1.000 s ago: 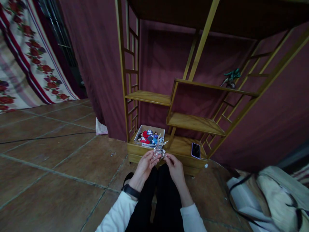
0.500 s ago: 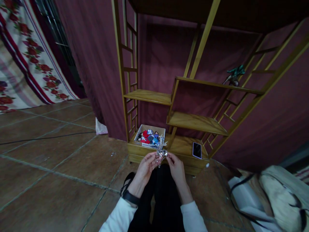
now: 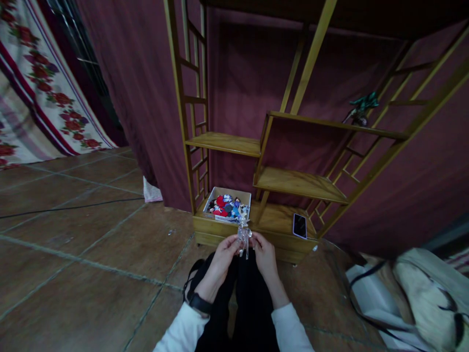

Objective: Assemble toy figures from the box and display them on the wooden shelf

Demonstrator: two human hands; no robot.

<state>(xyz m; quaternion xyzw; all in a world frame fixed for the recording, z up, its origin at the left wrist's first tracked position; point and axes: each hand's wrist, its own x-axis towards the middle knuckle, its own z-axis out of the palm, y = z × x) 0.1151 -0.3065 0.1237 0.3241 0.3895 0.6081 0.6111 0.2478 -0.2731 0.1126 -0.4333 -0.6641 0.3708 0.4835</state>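
Note:
Between my two hands is a small clear animal figurine (image 3: 244,235), held upright with thin legs hanging down; it looks like a deer, though the shine blurs its shape. My left hand (image 3: 223,256) pinches it from the left, a dark band on the wrist. On the other side, the fingers of my right hand (image 3: 264,254) are closed on its edge. Just beyond the figurine's top sits an open cardboard box (image 3: 211,199) filled with small red, blue, white and black figures (image 3: 229,207). The figurine's top overlaps the box's near right corner in my view.
A wooden display shelf (image 3: 227,143) stands before a maroon curtain (image 3: 242,68). A phone (image 3: 299,226) lies on its low board at right. Higher up is a green and brown figurine (image 3: 361,110). Bags (image 3: 421,288) rest on the floor at right; a cable (image 3: 73,208) crosses the tiles at left.
The clear figurine has been turned in my fingers, so its legs now hang straighter down and its body shows more upright. My view has shifted slightly.

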